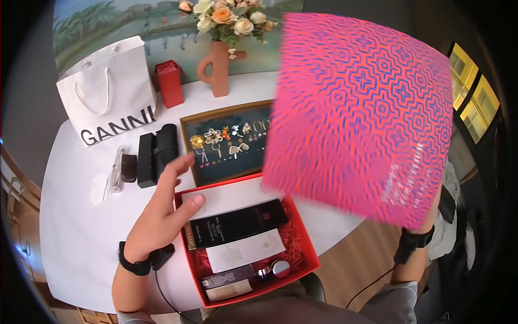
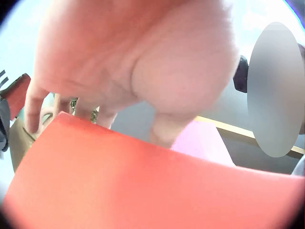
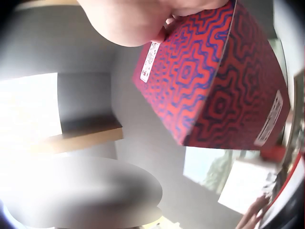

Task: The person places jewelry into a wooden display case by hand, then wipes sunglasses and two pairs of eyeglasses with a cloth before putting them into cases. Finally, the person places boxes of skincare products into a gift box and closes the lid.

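My right hand [image 3: 138, 19] grips a large pink, red and blue patterned box [image 1: 361, 119], lifted at the right in the head view. The box hides most of that hand there. White lettering marks its broad face, and white labels show on its sides in the right wrist view. My left hand [image 1: 167, 210] is over the left rim of an open red box [image 1: 313, 264], fingers spread and holding nothing. Inside lie a black carton [image 1: 237, 224], a white carton [image 1: 245, 251], a grey slim carton [image 1: 226, 276], a cream one [image 1: 229, 290], and a silver-capped jar [image 1: 280, 268] on red shredded paper.
Behind the red box lies a jewellery tray [image 1: 226, 171] with earrings. A white GANNI bag [image 1: 108, 97], a red small box [image 1: 171, 86] and a flower vase [image 1: 218, 75] stand at the back. Black cases [image 1: 148, 159] sit at the left on the white table [image 1: 70, 237].
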Demonstrator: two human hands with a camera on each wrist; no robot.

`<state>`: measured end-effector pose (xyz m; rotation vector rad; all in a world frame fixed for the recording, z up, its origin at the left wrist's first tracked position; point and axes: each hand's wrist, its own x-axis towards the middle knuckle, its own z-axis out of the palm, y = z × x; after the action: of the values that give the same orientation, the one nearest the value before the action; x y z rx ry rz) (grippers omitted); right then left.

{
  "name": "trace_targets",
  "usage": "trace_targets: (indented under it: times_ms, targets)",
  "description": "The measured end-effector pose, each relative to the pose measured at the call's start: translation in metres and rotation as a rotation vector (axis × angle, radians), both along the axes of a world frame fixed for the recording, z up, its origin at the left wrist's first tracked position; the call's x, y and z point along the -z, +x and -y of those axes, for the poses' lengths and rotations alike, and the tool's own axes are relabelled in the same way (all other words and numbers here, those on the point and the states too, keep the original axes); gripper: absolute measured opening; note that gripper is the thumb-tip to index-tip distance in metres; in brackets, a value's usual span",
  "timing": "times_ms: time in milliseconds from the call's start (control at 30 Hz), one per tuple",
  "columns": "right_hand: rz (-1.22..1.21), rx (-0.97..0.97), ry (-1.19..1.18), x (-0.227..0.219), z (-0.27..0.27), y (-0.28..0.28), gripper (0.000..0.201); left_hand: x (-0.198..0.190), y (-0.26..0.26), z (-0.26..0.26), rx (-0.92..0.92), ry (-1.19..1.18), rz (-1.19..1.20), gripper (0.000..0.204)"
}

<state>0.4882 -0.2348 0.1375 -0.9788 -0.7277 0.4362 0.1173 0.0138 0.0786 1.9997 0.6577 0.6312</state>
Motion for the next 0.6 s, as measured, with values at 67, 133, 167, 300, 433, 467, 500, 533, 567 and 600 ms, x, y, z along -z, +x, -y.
trace_targets:
  times_ms: [67,133,167,300,433,467,500,533,567,600]
  targets:
    - [-0.110,-0.179,-0.100,0.016,-0.015,-0.023,0.038,-0.003,-0.003,0.004,0.061,-0.211,0.347,0.075]
    - [-0.223,-0.358,-0.202,0.033,-0.033,-0.051,0.038,-0.009,-0.001,0.024,0.098,-0.494,0.665,0.079]
    - [-0.281,-0.447,-0.249,0.040,-0.041,-0.062,0.038,-0.017,-0.004,0.038,0.066,-0.791,0.805,0.081]
    - [-0.425,-0.476,-0.359,0.058,-0.051,-0.090,0.041,-0.032,-0.014,0.058,-0.098,-0.835,0.606,0.082]
    - [-0.068,-0.461,-0.549,0.044,-0.049,-0.110,0.049,-0.037,-0.044,0.085,-0.169,-0.736,0.240,0.085]
    - [-0.075,-0.468,-0.546,0.050,-0.049,-0.113,0.049,-0.038,-0.047,0.093,-0.177,-0.734,0.233,0.085]
    - [-0.074,-0.528,-0.465,0.059,-0.050,-0.115,0.049,-0.038,-0.050,0.100,-0.204,-0.698,0.184,0.084]
    - [-0.076,-0.586,-0.384,0.067,-0.052,-0.116,0.050,-0.039,-0.050,0.104,-0.232,-0.663,0.131,0.084]
    - [-0.127,-0.610,-0.432,0.074,-0.053,-0.115,0.052,-0.039,-0.048,0.106,-0.253,-0.653,0.110,0.084]
    - [-0.144,-0.616,-0.428,0.083,-0.055,-0.112,0.052,-0.036,-0.045,0.105,-0.261,-0.651,0.093,0.084]
